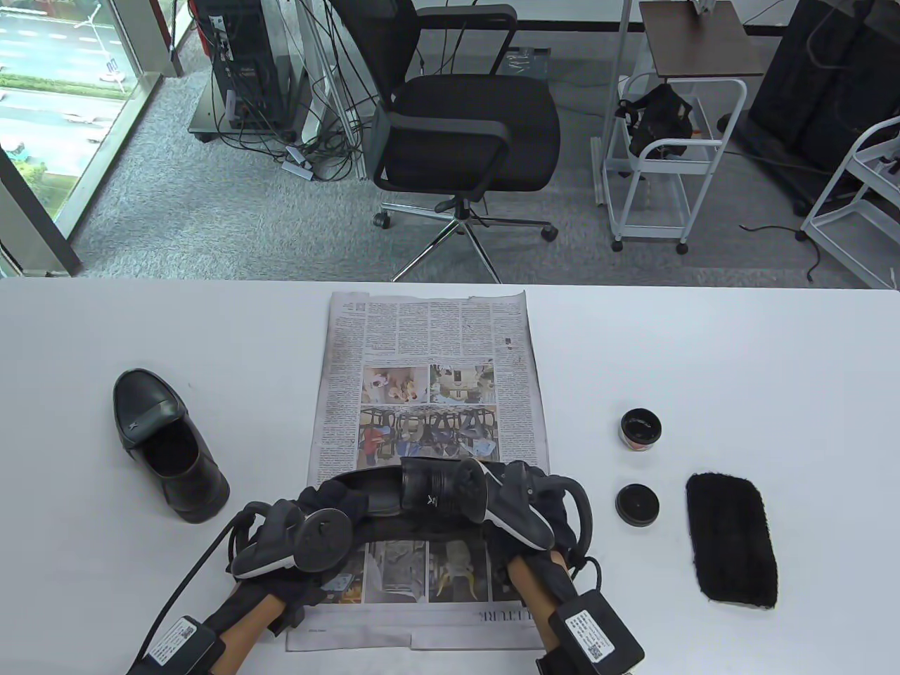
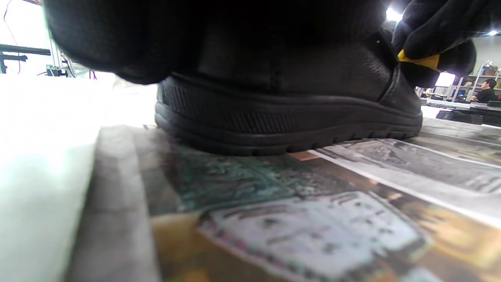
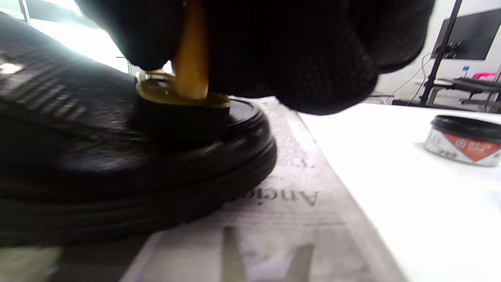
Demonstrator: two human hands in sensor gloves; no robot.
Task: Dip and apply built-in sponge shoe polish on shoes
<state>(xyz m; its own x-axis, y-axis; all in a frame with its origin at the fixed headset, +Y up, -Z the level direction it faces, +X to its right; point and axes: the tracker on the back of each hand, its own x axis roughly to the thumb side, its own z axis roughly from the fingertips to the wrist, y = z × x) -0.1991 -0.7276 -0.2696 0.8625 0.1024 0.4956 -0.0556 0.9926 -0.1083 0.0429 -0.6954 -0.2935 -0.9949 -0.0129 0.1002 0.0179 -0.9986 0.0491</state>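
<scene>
White tabletop under newspaper (image 1: 422, 337) carries the black leather shoe (image 1: 415, 492) at lower centre, long axis running left to right. Left hand (image 1: 295, 538) steadies the heel; right hand (image 1: 524, 510) pinches the yellow-handled sponge applicator (image 3: 188, 94) against the toe.

Background clutter, off-task.
Office chair (image 1: 464, 133) behind the table (image 1: 738, 337), white cart (image 1: 664, 162) to its right, PC tower (image 1: 242, 60) with tangled cables (image 1: 309, 144) to its left. Newspaper (image 1: 429, 337) lies flat mid-table; black cloth (image 1: 731, 538) lies at the right, well apart from it.
</scene>
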